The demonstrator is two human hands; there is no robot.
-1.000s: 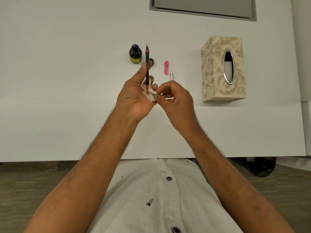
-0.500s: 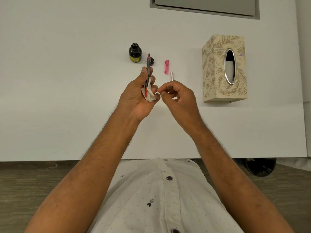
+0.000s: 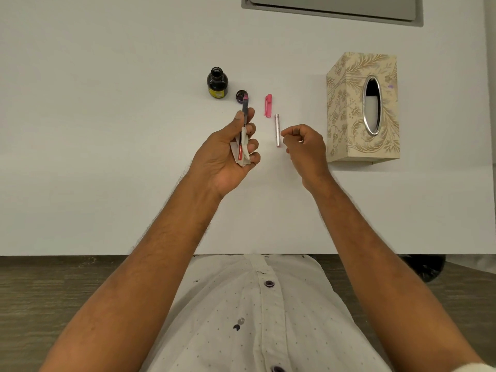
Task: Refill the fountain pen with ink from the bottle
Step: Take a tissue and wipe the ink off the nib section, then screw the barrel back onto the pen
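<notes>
Left hand (image 3: 228,154) gripped pen section (image 3: 244,111) plus tissue (image 3: 243,150); right hand (image 3: 304,145) curled empty beside silver barrel (image 3: 277,130); ink bottle (image 3: 217,83) stood open

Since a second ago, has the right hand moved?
Yes. The right hand has pulled away from the left hand, rightward toward the tissue box.

A patterned tissue box (image 3: 349,114) in cream and gold stands on the white table (image 3: 107,130), off to the right, its oval slot rimmed in silver. At the far edge a grey recessed panel (image 3: 332,6) is set into the tabletop. Below the near edge there is wood-grain flooring (image 3: 53,285), and something dark and round (image 3: 426,267) sits under the table's right side.
</notes>
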